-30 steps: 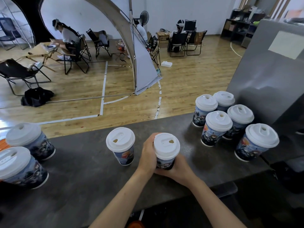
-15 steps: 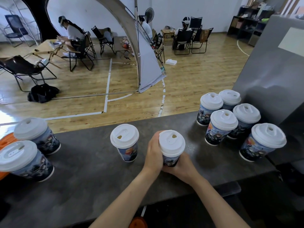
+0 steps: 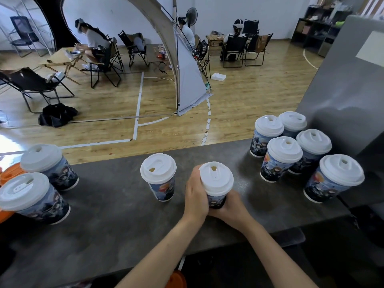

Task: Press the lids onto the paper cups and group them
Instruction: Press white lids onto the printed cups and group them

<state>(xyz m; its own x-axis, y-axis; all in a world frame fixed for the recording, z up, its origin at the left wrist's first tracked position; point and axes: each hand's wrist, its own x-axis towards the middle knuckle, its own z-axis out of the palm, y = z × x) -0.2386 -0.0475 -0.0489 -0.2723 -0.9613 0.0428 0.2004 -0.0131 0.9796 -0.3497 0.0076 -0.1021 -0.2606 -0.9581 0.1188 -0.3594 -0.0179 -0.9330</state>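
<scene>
A printed paper cup with a white lid (image 3: 216, 181) stands on the dark counter (image 3: 116, 221) in the middle. My left hand (image 3: 196, 193) grips its left side and my right hand (image 3: 230, 206) wraps round its lower right. A second lidded cup (image 3: 159, 176) stands just left of it, untouched. Several lidded cups (image 3: 291, 152) are grouped at the right. Two more lidded cups (image 3: 39, 183) stand at the far left.
A grey box-like wall (image 3: 342, 90) rises behind the right group. Something orange (image 3: 9, 175) lies at the left edge behind the cups. Beyond the counter's far edge is a wooden floor with folding chairs, a tent and seated people.
The held cup's lid has turned, its sip hole now further toward the back. Both hands stay wrapped round the same cup; the camera has shifted slightly.
</scene>
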